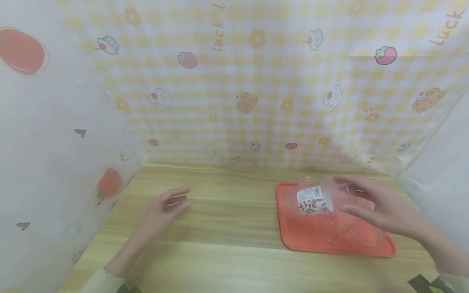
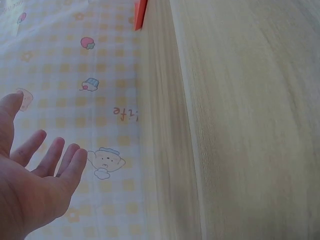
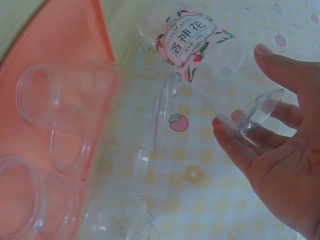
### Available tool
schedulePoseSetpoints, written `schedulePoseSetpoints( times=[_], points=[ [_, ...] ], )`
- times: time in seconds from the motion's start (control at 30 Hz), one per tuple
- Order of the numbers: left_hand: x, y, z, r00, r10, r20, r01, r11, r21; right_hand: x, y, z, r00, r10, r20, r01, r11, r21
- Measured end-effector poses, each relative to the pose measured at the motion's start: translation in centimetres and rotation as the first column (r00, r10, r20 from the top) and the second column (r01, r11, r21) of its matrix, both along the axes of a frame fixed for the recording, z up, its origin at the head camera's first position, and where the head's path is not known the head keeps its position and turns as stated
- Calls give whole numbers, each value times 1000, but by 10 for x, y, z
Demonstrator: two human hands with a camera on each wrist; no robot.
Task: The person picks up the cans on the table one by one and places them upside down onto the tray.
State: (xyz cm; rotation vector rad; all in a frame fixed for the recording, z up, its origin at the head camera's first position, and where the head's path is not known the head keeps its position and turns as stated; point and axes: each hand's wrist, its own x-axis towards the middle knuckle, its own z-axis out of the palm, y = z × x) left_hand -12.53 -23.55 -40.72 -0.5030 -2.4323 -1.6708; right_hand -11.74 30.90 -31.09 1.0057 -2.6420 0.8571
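Observation:
My right hand (image 1: 388,207) spans the end of a clear plastic jar (image 3: 212,85), thumb on one side and fingers on the other. The jar is tilted over the orange tray (image 1: 300,236) and bears a white label (image 1: 313,200) with flowers and leaves. Several more clear jars (image 3: 125,120) stand on the tray, close to my right hand; their see-through walls make their outlines faint. My left hand (image 1: 166,209) hovers over the left part of the wooden table, fingers loosely bent around nothing. In the left wrist view that hand (image 2: 40,185) shows its palm.
The pale wooden table (image 1: 220,219) meets a yellow checked cloth wall (image 1: 227,122) with cartoon prints at the back. White sheets stand at the left (image 1: 55,162) and right (image 1: 439,171). The tray's raised rim (image 1: 279,215) faces the middle of the table.

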Motion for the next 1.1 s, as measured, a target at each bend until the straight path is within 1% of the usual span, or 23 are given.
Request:
schedulePoseSetpoints(
  times=[0.1,0.23,0.43,0.57,0.67,0.8,0.9,1.0,1.1],
  points=[
    [1,-1,1,1000,-1,-12,1,1000,1,-3,-1,3,998,54,-33,-53,998,26],
    [3,-3,1,1000,0,-22,0,1000,1,-6,-5,7,993,101,-62,-97,993,63],
    [5,-6,2,1000,12,1,-12,1000,-14,-9,-15,16,991,117,-70,-103,980,172],
    [5,-9,2,1000,14,12,-13,999,-45,-9,-22,20,993,112,-38,-100,968,232],
    [6,-12,2,999,32,18,-31,996,-82,-9,-27,22,993,114,-16,-106,960,261],
    [5,-16,3,998,54,11,-52,992,-113,-9,-35,25,990,137,-20,-125,945,301],
    [5,-18,3,999,53,1,-53,992,-116,-10,-41,26,987,163,-7,-151,930,335],
    [6,-20,3,999,45,-10,-46,990,-130,-11,-46,26,985,166,33,-167,917,363],
    [7,-21,2,999,35,-26,-38,989,-143,-12,-50,24,987,141,70,-158,908,387]
  ],
)
